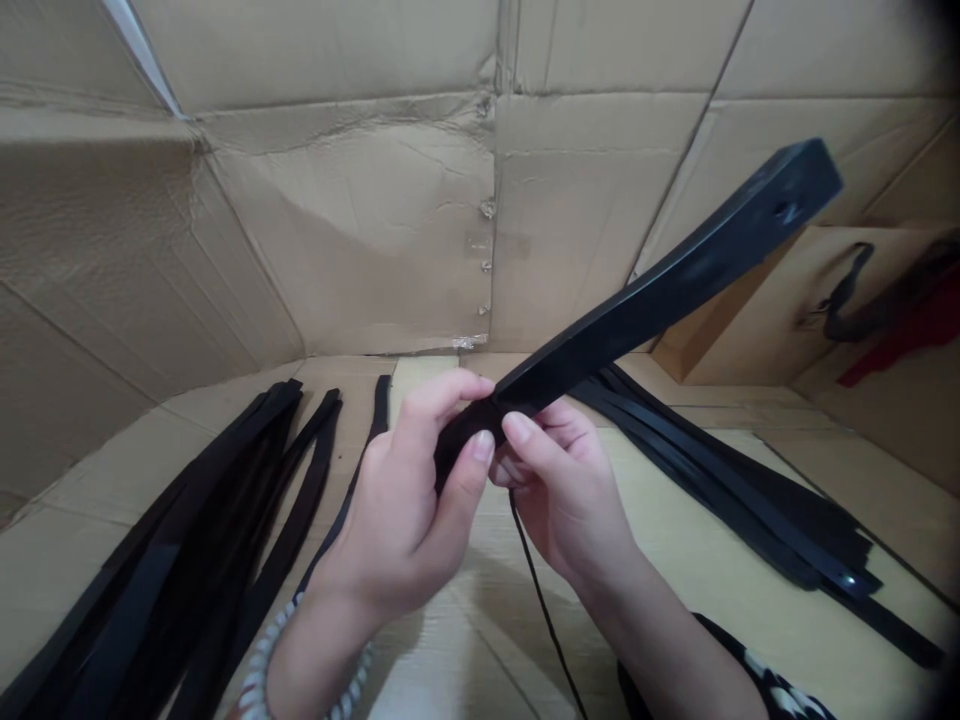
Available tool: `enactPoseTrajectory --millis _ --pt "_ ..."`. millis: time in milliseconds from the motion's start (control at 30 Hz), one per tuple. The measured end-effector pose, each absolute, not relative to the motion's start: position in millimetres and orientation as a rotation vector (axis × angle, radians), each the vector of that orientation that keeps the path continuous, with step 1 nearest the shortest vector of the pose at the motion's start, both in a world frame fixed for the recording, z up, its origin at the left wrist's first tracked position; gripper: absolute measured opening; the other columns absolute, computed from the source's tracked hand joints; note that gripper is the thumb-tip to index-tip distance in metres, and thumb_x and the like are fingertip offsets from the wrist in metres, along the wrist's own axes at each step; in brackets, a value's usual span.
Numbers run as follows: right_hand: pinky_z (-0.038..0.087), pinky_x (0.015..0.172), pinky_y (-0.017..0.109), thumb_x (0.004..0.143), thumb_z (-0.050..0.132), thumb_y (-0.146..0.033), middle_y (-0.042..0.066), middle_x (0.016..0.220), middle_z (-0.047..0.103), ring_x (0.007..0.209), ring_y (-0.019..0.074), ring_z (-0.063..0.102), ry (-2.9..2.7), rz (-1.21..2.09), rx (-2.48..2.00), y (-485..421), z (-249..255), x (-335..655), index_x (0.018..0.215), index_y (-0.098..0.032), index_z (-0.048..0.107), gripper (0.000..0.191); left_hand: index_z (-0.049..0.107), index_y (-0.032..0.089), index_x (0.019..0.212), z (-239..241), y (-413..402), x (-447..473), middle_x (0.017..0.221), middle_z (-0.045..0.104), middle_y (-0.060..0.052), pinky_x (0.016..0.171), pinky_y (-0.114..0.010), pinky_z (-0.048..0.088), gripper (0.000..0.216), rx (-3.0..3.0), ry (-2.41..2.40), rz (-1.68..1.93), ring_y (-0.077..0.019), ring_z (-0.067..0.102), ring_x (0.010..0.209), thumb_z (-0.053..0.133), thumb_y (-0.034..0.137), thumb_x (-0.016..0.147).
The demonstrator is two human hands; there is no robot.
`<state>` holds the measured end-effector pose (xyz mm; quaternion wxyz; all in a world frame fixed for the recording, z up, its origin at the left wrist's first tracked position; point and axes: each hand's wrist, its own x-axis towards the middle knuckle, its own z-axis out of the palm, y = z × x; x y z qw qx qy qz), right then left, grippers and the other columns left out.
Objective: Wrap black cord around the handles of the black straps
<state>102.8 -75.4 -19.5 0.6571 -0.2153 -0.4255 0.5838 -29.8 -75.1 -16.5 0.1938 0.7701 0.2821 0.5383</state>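
Observation:
A long, black, slightly curved bar [637, 315] rises to the upper right, with a small hole near its squared far end. My left hand [401, 510] is closed around its lower part, the thumb pressing on the near face. At the same spot my right hand [577, 490] is pinched close against the bar, its thumb beside my left thumb. A thin black cord [544, 605] runs down from under my right fingers to the bottom edge. My fingers hide where cord and bar meet.
Long black strips [172, 540] lie heaped at the left, one single strip [381, 405] apart from them. More black strips [720, 480] lie at the right. Cardboard walls [360, 230] enclose the work surface. A box [750, 310] with a dark strap stands at the right.

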Motion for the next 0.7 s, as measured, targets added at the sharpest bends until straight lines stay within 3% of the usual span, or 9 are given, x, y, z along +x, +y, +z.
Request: enactPoseTrajectory --millis 133,333,467,600,700 --pt "0.036 0.046 0.018 0.076 0.076 -0.035 -0.006 0.056 0.051 0.047 0.0045 0.037 -0.990 1.322 -0.487 -75.7 -19.5 104.0 0.076 -0.020 0.068 0.017 0.048 0.031 0.127 -17.0 -75.7 -30.2 0.102 0.064 -0.002 0.047 -0.021 0.046 0.041 2.146 0.794 1.501 -0.0091 0.057 0.064 0.056 0.012 0.091" --pt "0.042 0.047 0.016 0.080 0.074 -0.032 -0.005 0.062 0.062 0.046 0.0033 0.047 -0.979 1.380 -0.391 -77.7 -19.5 100.0 0.077 -0.022 0.067 0.012 0.047 0.029 0.122 -17.5 -76.7 -28.2 0.076 0.055 0.003 0.046 -0.020 0.045 0.034 2.077 0.725 1.514 -0.0072 0.051 0.053 0.053 0.013 0.093" --pt "0.051 0.050 0.022 0.079 0.075 -0.034 -0.002 0.066 0.065 0.052 0.0097 0.059 -0.996 1.374 -0.392 -82.0 -19.2 99.0 0.081 -0.023 0.068 0.014 0.044 0.026 0.123 -17.0 -79.9 -23.7 0.068 0.054 0.005 0.044 -0.019 0.042 0.033 1.966 0.645 1.501 -0.0077 0.048 0.050 0.050 0.012 0.093" --pt "0.052 0.049 0.024 0.080 0.074 -0.033 -0.002 0.062 0.061 0.051 0.0107 0.058 -1.022 1.298 -0.428 -88.1 -21.2 99.5 0.085 -0.025 0.069 0.011 0.043 0.023 0.126 -15.0 -83.6 -21.1 0.071 0.060 0.003 0.046 -0.019 0.044 0.035 1.966 0.631 1.494 -0.0077 0.051 0.051 0.050 0.013 0.093" --pt "0.047 0.043 0.022 0.081 0.074 -0.035 -0.006 0.050 0.047 0.044 0.0090 0.049 -1.050 1.220 -0.447 -92.1 -25.0 96.2 0.082 -0.025 0.069 0.011 0.042 0.022 0.129 -14.6 -85.0 -21.6 0.076 0.064 0.001 0.058 -0.022 0.052 0.037 2.003 0.577 1.539 -0.0097 0.058 0.059 0.055 0.020 0.093"
